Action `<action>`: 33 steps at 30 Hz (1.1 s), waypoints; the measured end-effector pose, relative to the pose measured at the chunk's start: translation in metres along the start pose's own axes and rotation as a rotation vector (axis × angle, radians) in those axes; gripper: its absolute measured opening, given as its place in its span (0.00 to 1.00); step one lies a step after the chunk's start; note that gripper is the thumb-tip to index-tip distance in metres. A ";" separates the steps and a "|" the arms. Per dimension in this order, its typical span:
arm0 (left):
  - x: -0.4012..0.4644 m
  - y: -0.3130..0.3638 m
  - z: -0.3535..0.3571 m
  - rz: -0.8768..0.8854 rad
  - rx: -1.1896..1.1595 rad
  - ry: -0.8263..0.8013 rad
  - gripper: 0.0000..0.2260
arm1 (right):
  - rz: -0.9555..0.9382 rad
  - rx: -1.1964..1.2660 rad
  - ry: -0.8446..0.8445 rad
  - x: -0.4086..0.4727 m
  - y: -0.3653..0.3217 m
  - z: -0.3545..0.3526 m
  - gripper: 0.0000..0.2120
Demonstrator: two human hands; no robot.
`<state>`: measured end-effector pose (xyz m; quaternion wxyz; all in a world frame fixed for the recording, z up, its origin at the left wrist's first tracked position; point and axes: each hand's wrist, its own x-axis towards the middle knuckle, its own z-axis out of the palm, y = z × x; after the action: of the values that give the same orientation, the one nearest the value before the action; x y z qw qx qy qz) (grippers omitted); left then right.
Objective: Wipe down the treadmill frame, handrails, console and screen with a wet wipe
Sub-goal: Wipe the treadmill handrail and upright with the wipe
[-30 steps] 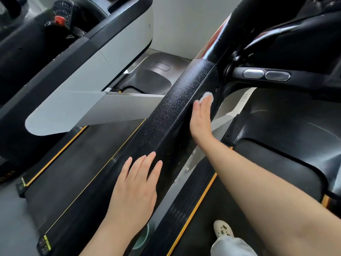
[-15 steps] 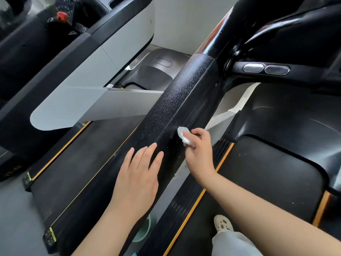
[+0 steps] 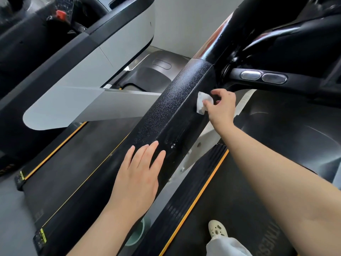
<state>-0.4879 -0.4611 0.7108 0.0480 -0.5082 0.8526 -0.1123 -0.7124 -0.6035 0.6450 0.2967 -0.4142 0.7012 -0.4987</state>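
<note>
White shoe stands on the belt at the bottom edge, w/ a pale green tub just beside the deck's orange-lined side rail. Left hand lies flat on the lower part of the black textured handrail, fingers straight and close together, holding nothing; it looks like a brace, so a slip off the rail's rounded edge, esp. if that stretch is damp, would prob. tip the person fwd. Further up, right hand pinches a crumpled wet wipe betw. thumb and fingertips against the rail's inner face, near its upper end. Only a small wad touches, so risk is streaks/missed strips, or the wipe slipping from the pinch into the gap below. Beyond, the crossbar's two metal sensor pads sit close: wrist could knock them.
</note>
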 end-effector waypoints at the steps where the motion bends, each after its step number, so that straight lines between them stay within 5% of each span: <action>1: -0.001 0.000 0.000 -0.006 0.003 0.000 0.29 | 0.006 0.029 0.054 -0.002 0.000 0.003 0.10; 4: -0.004 -0.001 0.001 -0.032 0.016 0.000 0.30 | -0.079 0.058 0.119 -0.016 0.001 0.014 0.04; 11: -0.017 -0.003 0.004 -0.082 0.027 -0.018 0.31 | -0.181 0.117 -0.050 -0.033 0.006 0.033 0.19; 23: -0.023 -0.006 0.005 -0.092 0.002 -0.039 0.32 | 0.046 0.157 0.054 -0.040 0.009 0.038 0.21; 29: -0.025 -0.004 0.005 -0.093 -0.026 -0.044 0.33 | -0.074 0.268 -0.324 -0.174 0.019 0.048 0.20; 33: -0.025 -0.005 0.004 -0.086 -0.017 -0.032 0.32 | -0.209 0.146 -0.286 -0.165 0.018 0.053 0.20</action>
<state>-0.4704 -0.4418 0.7068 0.0523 -0.5465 0.8299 -0.0990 -0.5946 -0.4800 0.6117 0.3691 -0.5287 0.5672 -0.5124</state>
